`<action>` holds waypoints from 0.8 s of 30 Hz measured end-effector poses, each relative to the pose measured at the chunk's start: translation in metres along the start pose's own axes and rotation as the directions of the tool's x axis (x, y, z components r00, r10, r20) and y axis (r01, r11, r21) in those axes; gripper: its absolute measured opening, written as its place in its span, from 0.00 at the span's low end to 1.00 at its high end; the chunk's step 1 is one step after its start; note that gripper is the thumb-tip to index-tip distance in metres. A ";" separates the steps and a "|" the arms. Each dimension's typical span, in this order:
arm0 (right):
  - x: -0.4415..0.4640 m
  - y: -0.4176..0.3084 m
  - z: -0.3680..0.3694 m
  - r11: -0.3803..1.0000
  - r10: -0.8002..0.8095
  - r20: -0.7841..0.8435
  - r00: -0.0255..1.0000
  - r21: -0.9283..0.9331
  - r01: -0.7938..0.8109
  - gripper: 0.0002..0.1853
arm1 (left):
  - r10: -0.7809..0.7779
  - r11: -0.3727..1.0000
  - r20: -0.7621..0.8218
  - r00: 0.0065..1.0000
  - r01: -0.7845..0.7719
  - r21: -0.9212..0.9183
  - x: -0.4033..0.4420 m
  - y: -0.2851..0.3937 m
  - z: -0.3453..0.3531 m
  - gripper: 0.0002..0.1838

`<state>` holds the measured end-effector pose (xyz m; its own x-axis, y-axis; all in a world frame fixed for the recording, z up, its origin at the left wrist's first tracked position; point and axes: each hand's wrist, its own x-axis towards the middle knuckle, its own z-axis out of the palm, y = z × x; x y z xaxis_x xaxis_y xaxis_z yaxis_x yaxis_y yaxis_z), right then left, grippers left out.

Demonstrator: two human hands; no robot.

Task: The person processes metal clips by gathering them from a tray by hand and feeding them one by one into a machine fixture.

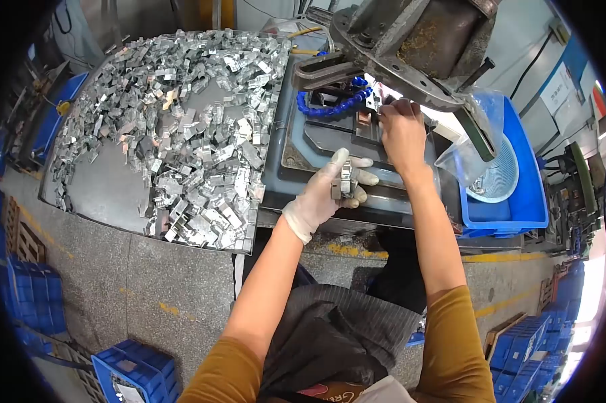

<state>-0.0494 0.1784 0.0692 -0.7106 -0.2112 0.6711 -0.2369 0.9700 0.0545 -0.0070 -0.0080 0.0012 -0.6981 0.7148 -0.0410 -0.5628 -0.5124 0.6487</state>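
My left hand (323, 191), in a thin white glove, is closed around several small shiny metal parts (346, 180) in front of the machine bed. My bare right hand (404, 134) reaches to a dark metal fixture (367, 129) under the machine head. Its fingers are curled at the fixture's right side, and the fingertips and anything between them are hidden. A small copper-coloured piece (364, 118) shows in the fixture just left of those fingers. A blue segmented hose (333, 107) curves beside the fixture.
A heavy metal machine head (410, 47) overhangs the bed. To the left, a tray (111, 191) carries a wide heap of loose metal parts (209, 215). At right stands a blue bin (511, 218) with a light-blue basket (501, 171) and a clear plastic bag (457, 158).
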 end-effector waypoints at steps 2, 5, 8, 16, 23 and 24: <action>0.000 -0.005 -0.009 0.999 0.002 -0.031 1.000 0.048 -0.001 0.06 | 0.024 1.000 0.010 1.000 -0.024 0.001 0.000 -0.001 0.000 0.36; -0.011 -0.034 -0.032 0.983 0.035 -0.067 0.997 0.180 -0.023 0.07 | 0.041 0.999 0.041 0.998 -0.040 -0.020 0.001 -0.003 -0.004 0.38; -0.034 -0.056 -0.047 0.944 0.005 -0.014 1.000 0.329 0.000 0.09 | 0.012 0.998 0.065 0.998 -0.008 -0.064 0.007 -0.009 -0.016 0.38; -0.068 -0.088 -0.060 0.877 -0.115 0.117 0.987 0.479 0.045 0.19 | 0.048 0.995 -0.123 0.991 -0.058 -0.084 -0.008 0.003 0.017 0.37; -0.070 -0.084 -0.047 0.914 0.137 0.049 0.989 0.380 -0.145 0.14 | -0.051 0.995 0.006 0.999 0.052 -0.085 -0.003 -0.001 -0.003 0.40; -0.067 -0.084 -0.049 0.910 0.171 0.082 0.982 0.367 -0.190 0.12 | -0.053 0.996 -0.014 0.999 0.052 -0.075 -0.002 -0.002 -0.006 0.40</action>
<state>0.0504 0.1166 0.0558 -0.7929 -0.0510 0.6072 -0.3242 0.8791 -0.3494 -0.0073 -0.0112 -0.0042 -0.6735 0.7342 -0.0858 -0.6297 -0.5090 0.5869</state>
